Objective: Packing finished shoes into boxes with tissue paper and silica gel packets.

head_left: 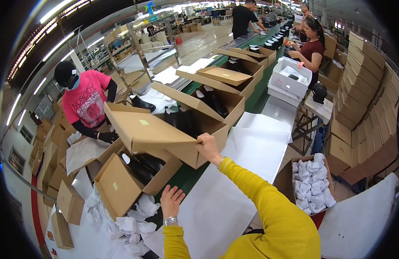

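My right hand (209, 149) grips the near right corner of a brown cardboard box lid (149, 129). The lid tilts up over an open boot box, in which black boots (182, 122) partly show. Lower and to the left, my left hand (171, 201) is held palm up with fingers apart and nothing in it. It is near another open brown box (164, 178) holding black boots (143, 167); that box's lid (117, 185) leans out to the left. Crumpled white paper wads (136, 224) lie left of my left hand.
More open boot boxes (227, 93) line the green conveyor belt (260, 97). White paper sheets (225, 172) lie before me. A carton of white paper wads (312, 183) stands right, near stacked boxes (359, 86). A person in a pink shirt (89, 99) works at left; others stand farther off.
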`<move>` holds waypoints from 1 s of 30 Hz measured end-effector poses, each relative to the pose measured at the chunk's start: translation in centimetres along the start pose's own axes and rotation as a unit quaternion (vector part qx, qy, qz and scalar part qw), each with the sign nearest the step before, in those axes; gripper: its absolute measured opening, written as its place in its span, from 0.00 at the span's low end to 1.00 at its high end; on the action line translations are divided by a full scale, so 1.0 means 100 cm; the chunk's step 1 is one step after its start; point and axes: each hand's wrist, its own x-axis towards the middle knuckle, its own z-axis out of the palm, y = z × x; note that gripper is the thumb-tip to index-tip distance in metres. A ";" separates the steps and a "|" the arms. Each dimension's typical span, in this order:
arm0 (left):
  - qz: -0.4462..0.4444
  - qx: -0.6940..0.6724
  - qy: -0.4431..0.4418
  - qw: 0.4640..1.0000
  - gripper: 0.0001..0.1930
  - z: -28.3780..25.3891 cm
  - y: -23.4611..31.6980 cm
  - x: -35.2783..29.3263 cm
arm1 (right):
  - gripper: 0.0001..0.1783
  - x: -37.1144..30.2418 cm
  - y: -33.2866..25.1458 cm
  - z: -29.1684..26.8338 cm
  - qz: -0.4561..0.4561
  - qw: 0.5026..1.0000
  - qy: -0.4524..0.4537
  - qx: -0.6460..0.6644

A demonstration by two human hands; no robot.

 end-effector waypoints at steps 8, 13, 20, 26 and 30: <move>0.089 0.052 0.168 0.980 0.36 -0.012 0.021 0.038 | 0.12 -0.068 0.009 -0.211 0.095 0.976 -0.031 0.196; 0.093 0.299 0.015 0.950 0.41 0.056 0.024 0.051 | 0.15 -0.141 0.102 -0.285 0.215 0.909 0.080 0.347; 0.142 0.604 -0.261 0.739 0.41 0.110 -0.031 0.081 | 0.33 -0.223 0.148 -0.268 0.309 0.899 0.275 0.142; 0.075 0.441 -0.080 0.891 0.29 0.144 -0.077 0.068 | 0.58 -0.252 0.019 -0.205 0.244 0.957 0.084 0.132; 0.320 0.502 -0.085 0.799 0.24 0.081 -0.092 0.075 | 0.68 -0.261 -0.037 -0.161 0.294 0.935 0.016 0.199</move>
